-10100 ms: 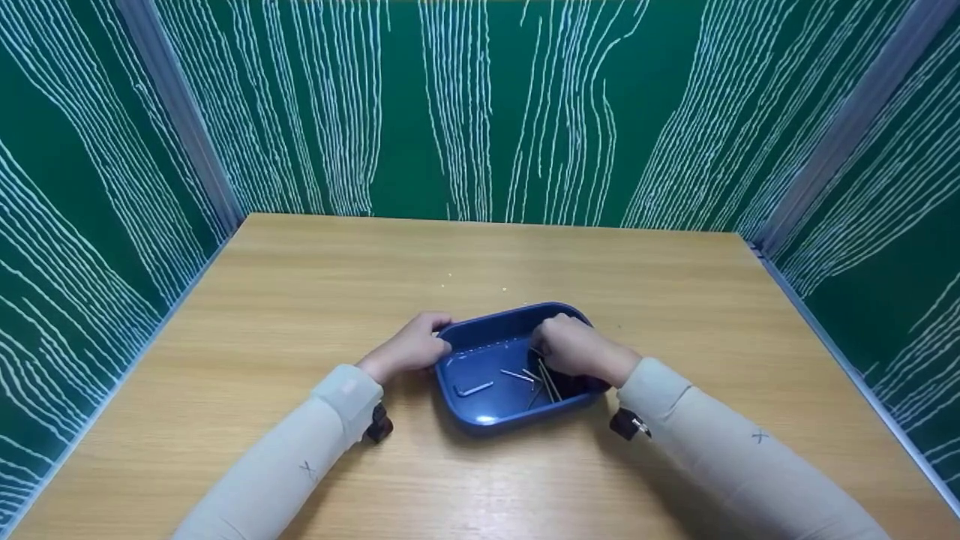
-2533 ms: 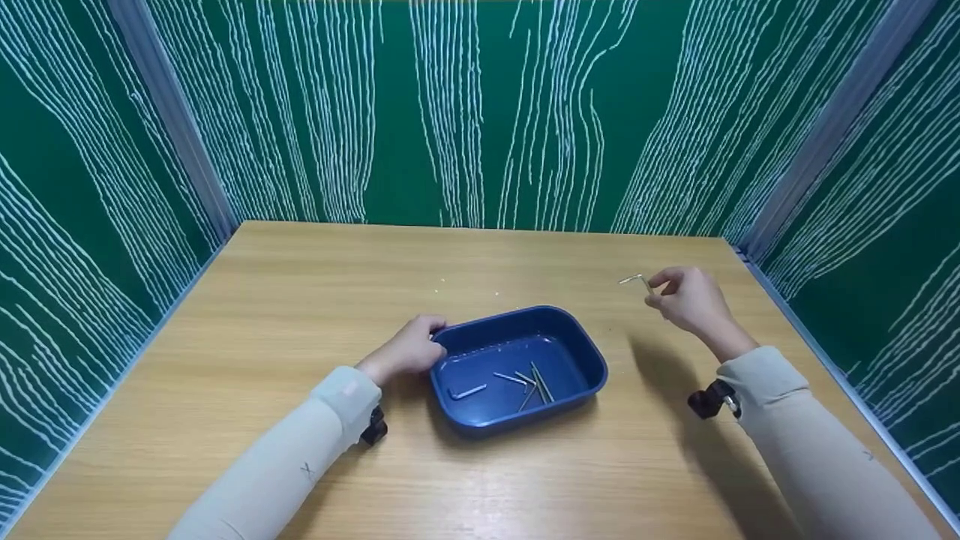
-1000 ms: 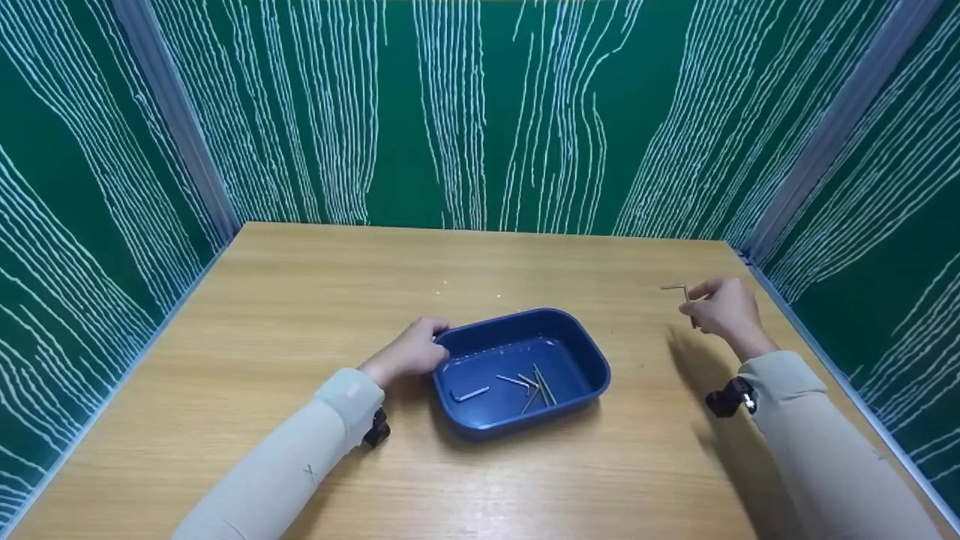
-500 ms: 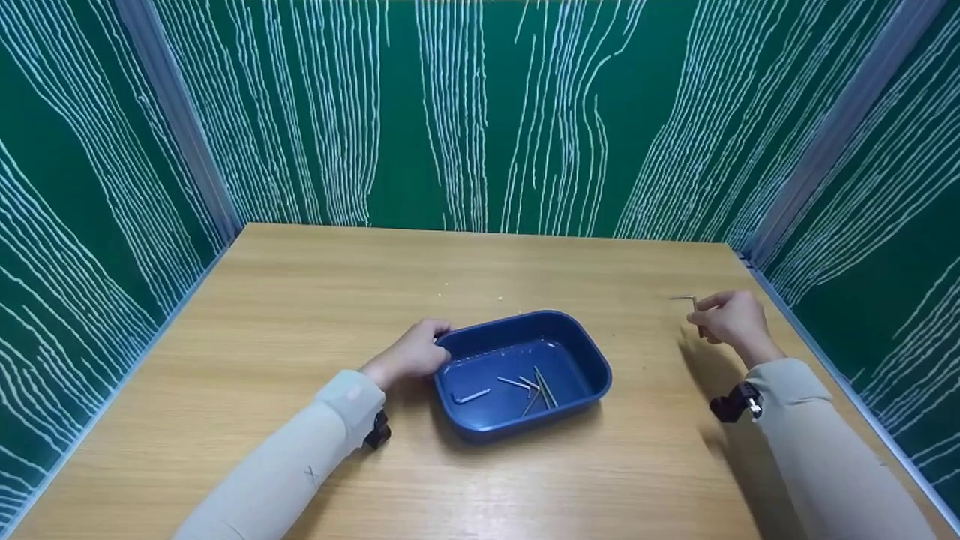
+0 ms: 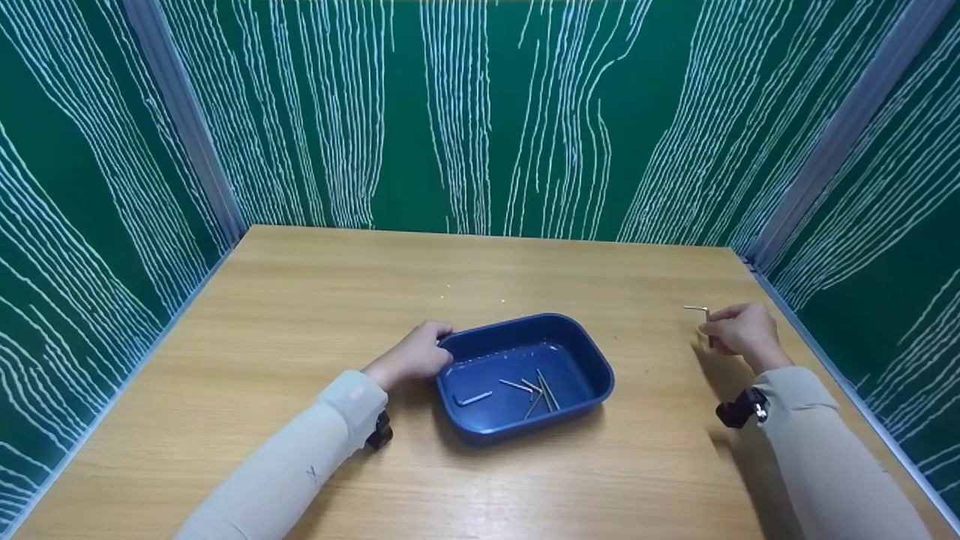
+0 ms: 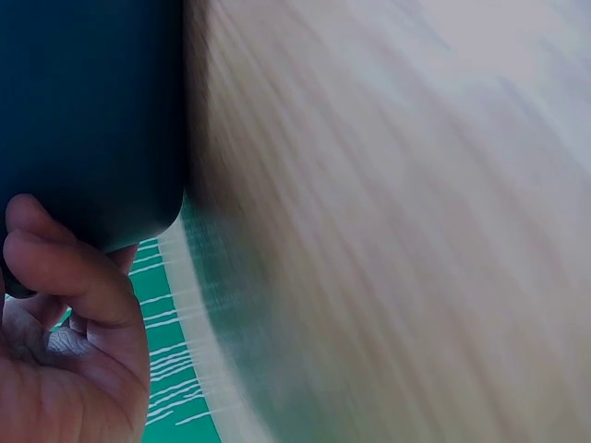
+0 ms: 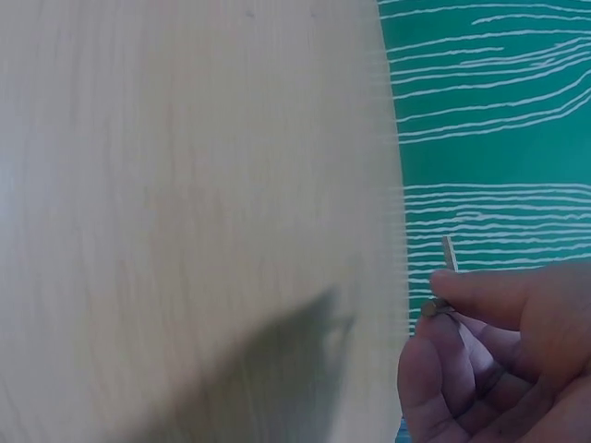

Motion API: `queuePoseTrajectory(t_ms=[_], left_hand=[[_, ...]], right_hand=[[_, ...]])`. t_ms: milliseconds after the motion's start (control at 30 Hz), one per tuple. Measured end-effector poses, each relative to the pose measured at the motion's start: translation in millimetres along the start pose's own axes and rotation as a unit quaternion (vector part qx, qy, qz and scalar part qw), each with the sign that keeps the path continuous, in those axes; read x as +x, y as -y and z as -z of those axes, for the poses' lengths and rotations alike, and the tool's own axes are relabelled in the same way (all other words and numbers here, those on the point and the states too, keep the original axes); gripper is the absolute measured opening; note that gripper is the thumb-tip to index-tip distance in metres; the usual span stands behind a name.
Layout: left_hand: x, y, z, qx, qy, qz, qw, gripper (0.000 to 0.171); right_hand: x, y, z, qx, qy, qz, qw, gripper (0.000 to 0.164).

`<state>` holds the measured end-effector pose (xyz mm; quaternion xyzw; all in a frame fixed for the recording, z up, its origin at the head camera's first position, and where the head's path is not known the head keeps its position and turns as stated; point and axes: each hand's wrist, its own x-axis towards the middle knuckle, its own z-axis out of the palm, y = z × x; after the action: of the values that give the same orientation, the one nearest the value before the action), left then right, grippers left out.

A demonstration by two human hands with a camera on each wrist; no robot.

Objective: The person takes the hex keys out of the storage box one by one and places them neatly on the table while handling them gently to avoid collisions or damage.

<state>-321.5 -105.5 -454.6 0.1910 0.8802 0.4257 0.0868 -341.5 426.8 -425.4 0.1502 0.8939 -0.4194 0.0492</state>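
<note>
A dark blue rectangular tub (image 5: 491, 431) sits on the wooden table, angled a little. My left hand (image 5: 418, 352) grips its left end, and the left wrist view shows the fingers (image 6: 74, 268) curled against the tub's wall (image 6: 92, 111). Several L-shaped hex keys lie inside: one alone at the left (image 5: 474, 398), the others crossed in a bunch (image 5: 546, 390) toward the right. Off to the right of the tub, my right hand (image 5: 744, 331) pinches a single hex key (image 5: 707, 319) between thumb and fingertips, its short arm pointing left above the table.
The wooden table (image 5: 300, 292) is bounded by green walls (image 5: 405, 150) with white wavy lines at the back and sides. A few tiny pale specks (image 5: 502, 301) dot the table behind the tub. A small dark camera (image 5: 739, 409) is on the right wrist.
My right hand, which was inside the tub ten seconds ago, has come out with a hex key and drifted right, then lower toward the table. The left hand keeps its grip on the tub.
</note>
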Motion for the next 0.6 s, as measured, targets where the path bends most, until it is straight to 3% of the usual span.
queuePoseTrajectory(t_ms=[600], left_hand=[[0.7, 1.1, 0.4, -0.007, 0.005, 0.000, 1.0000, 0.022]], right_hand=[[4.5, -14.3, -5.2, -0.010, -0.012, -0.038, 0.999, 0.032]])
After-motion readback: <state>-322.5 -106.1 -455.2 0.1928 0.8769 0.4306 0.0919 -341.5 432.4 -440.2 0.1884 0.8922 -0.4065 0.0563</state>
